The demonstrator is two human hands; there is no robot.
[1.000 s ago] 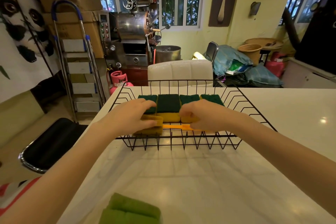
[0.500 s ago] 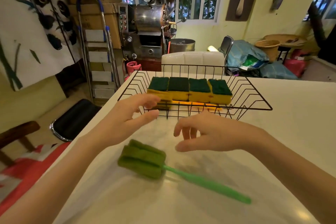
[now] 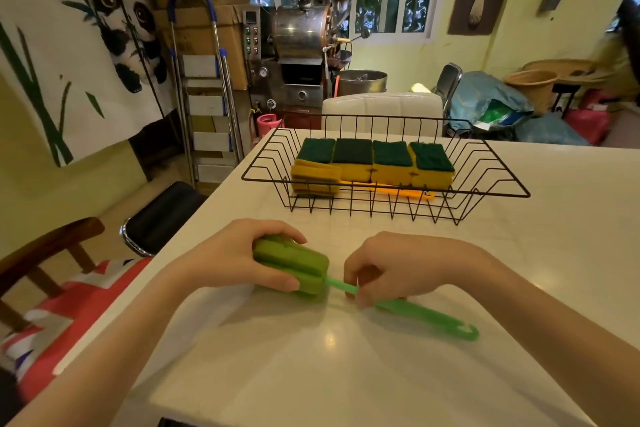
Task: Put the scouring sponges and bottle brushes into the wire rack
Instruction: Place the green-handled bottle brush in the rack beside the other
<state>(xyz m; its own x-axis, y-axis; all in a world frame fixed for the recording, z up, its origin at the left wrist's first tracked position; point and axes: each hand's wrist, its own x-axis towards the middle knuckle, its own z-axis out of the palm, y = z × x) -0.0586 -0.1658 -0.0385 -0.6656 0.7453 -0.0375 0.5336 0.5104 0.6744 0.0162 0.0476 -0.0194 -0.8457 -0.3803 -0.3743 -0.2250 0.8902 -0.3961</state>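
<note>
A black wire rack (image 3: 491, 180) stands on the white table (image 3: 346, 374). Inside it, several yellow sponges with dark green scouring tops (image 3: 374, 159) stand in a row, and an orange bottle brush (image 3: 398, 191) lies in front of them. A green bottle brush (image 3: 294, 263) lies on the table nearer to me, its hooked handle pointing right. My left hand (image 3: 228, 256) is closed around its foam head. My right hand (image 3: 391, 263) pinches the thin handle just behind the head.
The table's left edge runs diagonally past a black stool (image 3: 162, 215) and a wooden chair (image 3: 45, 253). A white chair back (image 3: 381, 107) stands behind the rack. A stepladder (image 3: 204, 87) and a metal machine (image 3: 301, 55) fill the room's far side.
Both hands left the rack, came back toward me and closed on the green bottle brush, which lay untouched on the table half a second ago.
</note>
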